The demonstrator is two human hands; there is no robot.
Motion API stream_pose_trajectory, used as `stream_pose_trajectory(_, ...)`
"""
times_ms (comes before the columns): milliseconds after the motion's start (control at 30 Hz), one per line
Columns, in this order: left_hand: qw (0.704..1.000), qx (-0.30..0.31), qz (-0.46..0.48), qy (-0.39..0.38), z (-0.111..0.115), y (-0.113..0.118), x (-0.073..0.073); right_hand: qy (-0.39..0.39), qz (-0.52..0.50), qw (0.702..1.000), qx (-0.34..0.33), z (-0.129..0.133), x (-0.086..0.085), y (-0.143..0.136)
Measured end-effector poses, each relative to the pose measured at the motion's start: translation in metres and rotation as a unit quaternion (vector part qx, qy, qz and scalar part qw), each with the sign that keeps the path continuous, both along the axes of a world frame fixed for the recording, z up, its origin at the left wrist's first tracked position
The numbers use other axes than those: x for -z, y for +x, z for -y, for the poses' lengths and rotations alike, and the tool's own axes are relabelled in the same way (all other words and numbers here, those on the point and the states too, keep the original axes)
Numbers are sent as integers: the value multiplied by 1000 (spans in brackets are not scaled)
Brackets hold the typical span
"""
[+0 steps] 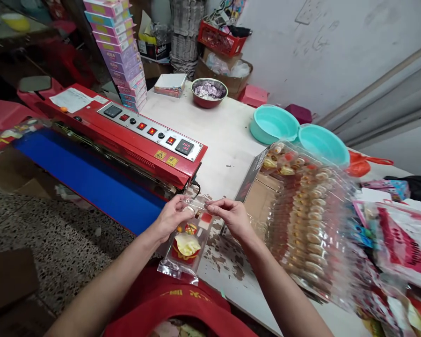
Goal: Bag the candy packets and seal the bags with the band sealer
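A clear plastic bag point(196, 224) with small toy food pieces inside hangs between my hands at the table's front edge. Its upper edge is pinched at the left corner by my left hand point(173, 217) and at the right corner by my right hand point(233, 217). Through the film show a red and pale yellow piece and a small round one. Just beyond my left hand is the right end of a red band sealing machine point(154, 154), with its blue conveyor belt point(91, 178). To the right of my right hand stands a carton point(254, 171) holding a long row of similar filled packs point(312, 224).
Two turquoise basins point(273, 124) and a metal bowl of small packets point(209, 91) stand toward the back. A tall stack of boxes point(121, 56) rises behind the machine. Printed plastic bags point(403, 243) lie at the right. A red crate point(221, 37) sits on cartons by the wall.
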State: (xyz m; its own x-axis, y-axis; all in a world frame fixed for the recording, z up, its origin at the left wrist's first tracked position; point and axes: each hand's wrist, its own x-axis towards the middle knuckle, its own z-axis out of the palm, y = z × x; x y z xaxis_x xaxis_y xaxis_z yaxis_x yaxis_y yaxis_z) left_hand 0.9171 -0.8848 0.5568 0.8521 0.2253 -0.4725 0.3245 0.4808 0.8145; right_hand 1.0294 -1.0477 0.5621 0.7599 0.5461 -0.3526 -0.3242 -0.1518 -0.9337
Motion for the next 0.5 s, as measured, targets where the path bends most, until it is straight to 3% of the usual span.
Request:
stream_pose_trajectory(300,998,-34,-19,-43,-7,-9,6,-15,5,1000,10,-8,4,-13)
stream_pose_trajectory(500,993,-76,-51,-75,-17,3,7,-9,11,1000,-4,-12,4,-15)
